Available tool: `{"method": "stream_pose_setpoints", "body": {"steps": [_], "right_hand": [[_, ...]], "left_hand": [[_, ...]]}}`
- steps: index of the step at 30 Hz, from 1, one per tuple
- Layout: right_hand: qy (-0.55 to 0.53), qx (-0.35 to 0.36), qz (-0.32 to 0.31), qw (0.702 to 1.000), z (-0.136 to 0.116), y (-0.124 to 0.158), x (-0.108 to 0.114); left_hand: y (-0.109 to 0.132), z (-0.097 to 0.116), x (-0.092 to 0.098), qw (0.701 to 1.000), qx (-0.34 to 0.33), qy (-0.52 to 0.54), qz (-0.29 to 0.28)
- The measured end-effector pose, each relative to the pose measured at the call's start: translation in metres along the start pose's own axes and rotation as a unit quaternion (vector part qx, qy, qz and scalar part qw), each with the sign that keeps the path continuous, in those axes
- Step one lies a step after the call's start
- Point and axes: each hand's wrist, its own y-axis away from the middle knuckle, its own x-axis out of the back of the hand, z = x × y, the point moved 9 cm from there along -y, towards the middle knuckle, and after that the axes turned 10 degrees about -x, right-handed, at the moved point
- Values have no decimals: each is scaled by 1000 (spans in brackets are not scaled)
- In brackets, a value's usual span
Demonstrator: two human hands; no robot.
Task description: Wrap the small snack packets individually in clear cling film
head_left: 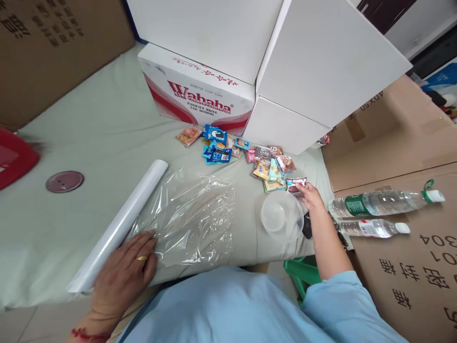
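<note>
A person in a light blue top works at the near edge of a cloth-covered table, the left hand palm down, its fingers lying close together where a sheet of clear plastic film meets its roll. The right hand pinches one end of a dark-wrapped snack packet toward the table's right edge, just beyond a clear round plastic bowl; whether the packet is off the cloth cannot be told. More snack packets lie nearby, with blue-wrapped packets before a Wahaha water carton.

The roll slants from the table's middle to its near edge, left of the person, where a sideways nudge could send it over and drag the wrinkled film along. Should the left hand lift or slide, the thin sheet might curl or cling to itself. The bowl, near the right end of the near edge, appears light enough for a passing wrist to tip. Held by one end only, the slick packet could slip from the fingertips. At the right edge, two water bottles risk a knock from a swinging forearm.
</note>
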Motion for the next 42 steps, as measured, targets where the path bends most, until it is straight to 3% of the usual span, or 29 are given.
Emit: {"method": "stream_pose_setpoints", "body": {"steps": [3,6,8,11,13,15,17,20,23,25,27,29,31,34,35,38,42], "right_hand": [[-42,59,12,997,-18,28,21],[-44,137,-35,989,-41,70,28],[34,143,-109,983,-45,100,12],[186,95,-216,954,-26,133,-27],[263,72,-269,924,-7,141,-52],[325,93,-298,893,7,138,-72],[397,159,-282,859,15,129,-86],[516,255,-189,795,19,119,-98],[606,274,-119,738,22,128,-102],[624,287,-97,720,15,140,-101],[591,310,-76,741,-5,146,-93],[505,311,-32,805,-34,134,-72],[383,276,39,881,-62,100,-42],[221,187,109,951,-84,31,-15],[192,135,106,966,-83,7,-16],[167,65,69,981,-83,-41,-41],[129,19,7,991,-74,-61,-74]], "left_hand": [[0,-1,0,1000,4,16,1],[-1,-2,-1,1000,17,26,-2],[-1,-3,-1,999,25,26,3],[-2,-1,1,1000,20,11,2],[-3,2,0,1000,8,1,-6],[-3,4,1,1000,2,-6,-5],[-4,5,2,1000,1,-9,3],[-3,5,4,1000,5,-7,14],[-2,4,3,1000,7,-7,15],[-2,5,3,1000,3,-13,13],[-3,6,4,1000,-7,-22,14],[-5,8,6,999,-15,-30,18],[-7,10,7,999,-19,-36,20],[-8,10,8,999,-18,-35,21],[-8,10,8,999,-19,-35,24],[-8,12,9,998,-23,-39,32],[-10,13,11,998,-20,-51,31]]}}
